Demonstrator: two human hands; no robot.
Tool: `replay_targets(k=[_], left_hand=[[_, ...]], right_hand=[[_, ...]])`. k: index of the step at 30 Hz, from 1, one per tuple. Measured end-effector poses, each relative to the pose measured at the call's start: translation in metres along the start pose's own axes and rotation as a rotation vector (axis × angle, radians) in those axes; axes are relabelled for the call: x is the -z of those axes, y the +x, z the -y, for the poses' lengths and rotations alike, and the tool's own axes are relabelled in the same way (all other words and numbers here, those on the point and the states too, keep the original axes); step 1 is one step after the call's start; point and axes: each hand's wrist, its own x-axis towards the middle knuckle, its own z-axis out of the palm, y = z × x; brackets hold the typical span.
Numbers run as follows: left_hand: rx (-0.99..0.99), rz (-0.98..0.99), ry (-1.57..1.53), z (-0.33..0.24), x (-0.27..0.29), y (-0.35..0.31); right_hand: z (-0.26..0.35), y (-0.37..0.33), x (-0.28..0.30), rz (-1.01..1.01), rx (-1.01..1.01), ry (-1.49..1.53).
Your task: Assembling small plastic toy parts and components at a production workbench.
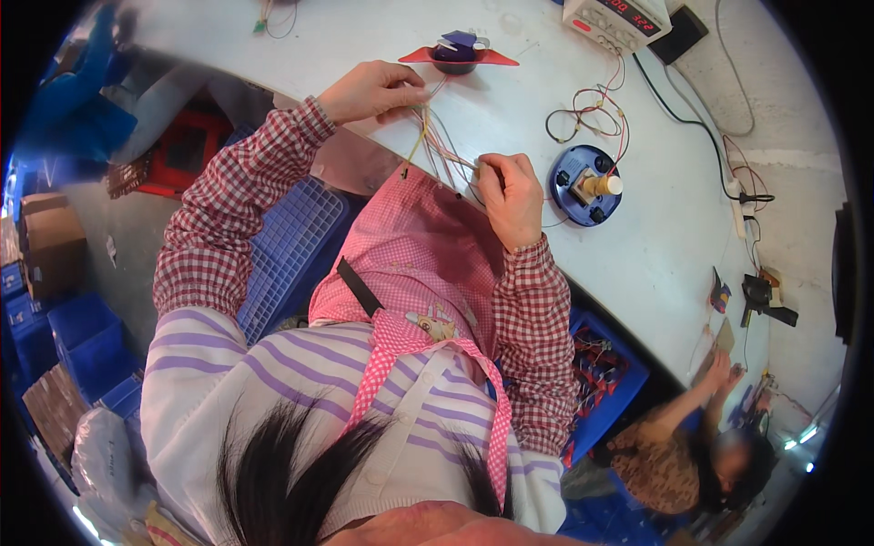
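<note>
At the table's front edge a bundle of thin coloured wires (437, 146) stretches between my two hands. My left hand (373, 93) is closed, thumb and fingers pinching the upper end of the wires. Lower and to the right, my right hand (513, 196) has its fingers closed around the lower strands. Just beyond my left hand sits a red, wing-shaped part with a dark blue middle (455, 55). A round blue base (574, 182) with black knobs and a cream-coloured upright piece stands right of my right hand.
A white power supply (612, 20) with a red display stands at the far right, its red and black leads (592, 114) coiled on the white table (674, 246). A blue bin of parts (608, 373) is below the table edge. Another person (674, 455) works at lower right.
</note>
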Motion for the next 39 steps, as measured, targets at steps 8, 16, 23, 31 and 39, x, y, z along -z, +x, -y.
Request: replay_targets(k=[8, 16, 23, 31, 39], left_hand=[[-0.441, -0.462, 0.660, 0.015, 0.043, 0.022], [-0.801, 0.148, 1.064, -0.087, -0.013, 0.113], [-0.128, 0.522, 0.956, -0.104, 0.000, 0.143], [0.239, 0.204, 0.037, -0.039, 0.034, 0.134], [0.188, 0.079, -0.171, -0.032, 0.013, 0.113]], right_hand=[[-0.004, -0.001, -0.001, -0.026, -0.007, -0.021], [0.003, -0.006, -0.009, -0.048, -0.002, -0.054], [-0.013, -0.005, 0.000, -0.092, 0.037, 0.096], [-0.004, -0.004, 0.026, 0.010, -0.408, 0.671], [-0.007, -0.007, 0.031, 0.016, -0.485, 0.710]])
